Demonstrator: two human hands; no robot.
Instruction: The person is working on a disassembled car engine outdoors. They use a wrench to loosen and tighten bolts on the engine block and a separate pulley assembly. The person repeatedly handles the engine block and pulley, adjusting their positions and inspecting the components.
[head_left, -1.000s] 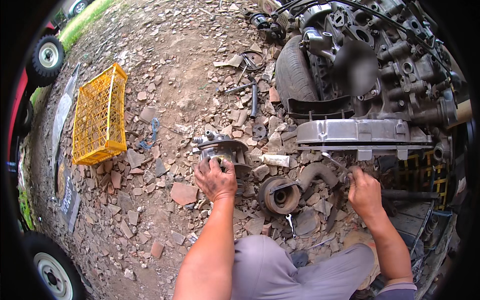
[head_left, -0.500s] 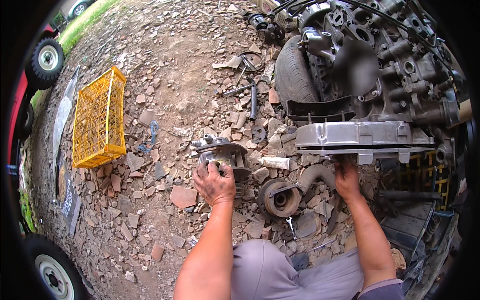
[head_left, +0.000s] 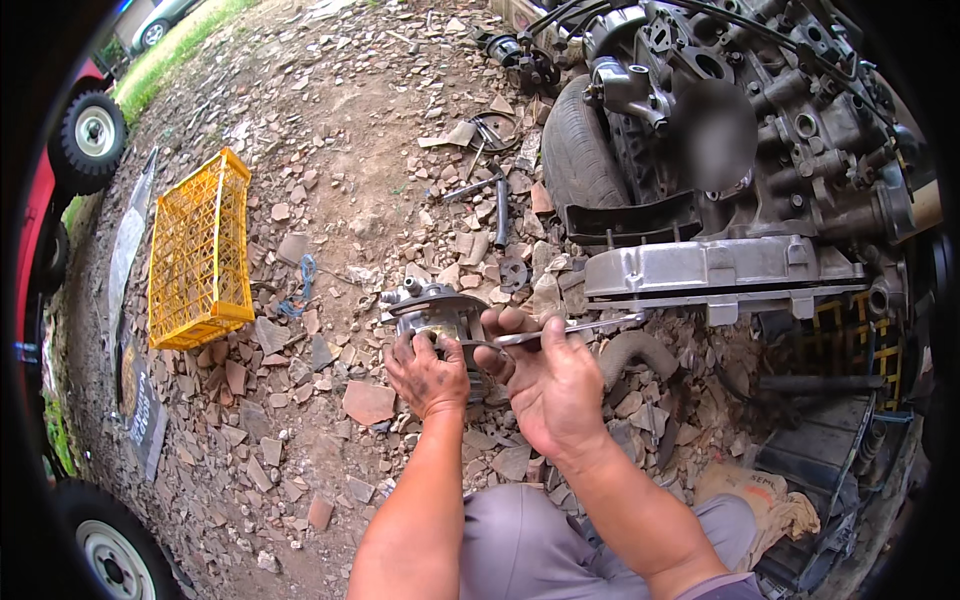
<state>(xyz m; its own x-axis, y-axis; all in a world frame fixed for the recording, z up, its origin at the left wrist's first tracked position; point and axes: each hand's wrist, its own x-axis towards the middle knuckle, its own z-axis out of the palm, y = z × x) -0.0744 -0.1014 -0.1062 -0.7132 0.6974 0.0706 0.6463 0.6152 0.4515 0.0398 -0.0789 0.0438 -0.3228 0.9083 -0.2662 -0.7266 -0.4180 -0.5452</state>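
Observation:
Low in front of me is a round metal engine part (head_left: 440, 318) with a wide flange and pipe fittings on top. My left hand (head_left: 428, 376) is wrapped against its near side, dirty fingers curled on the casing. Close beside it on the right, my right hand (head_left: 555, 385) grips a metal wrench (head_left: 590, 325) between thumb and fingers. One end of that wrench sticks out to the right, and its other end is at the engine part's side, where fingers partly cover it. Whether it sits on a bolt I cannot tell.
A large engine block (head_left: 740, 130) stands at the right, its silver housing (head_left: 720, 265) facing me, beside a tire (head_left: 583, 160). A curved hose (head_left: 640, 352) lies below it. A yellow crate (head_left: 200, 250) rests on rubble at the left. Loose tools (head_left: 500, 205) lie ahead.
My right hand has come left from beneath the silver housing to the engine part, now with a wrench in it. It covers the pulley on the ground. My left hand stays put.

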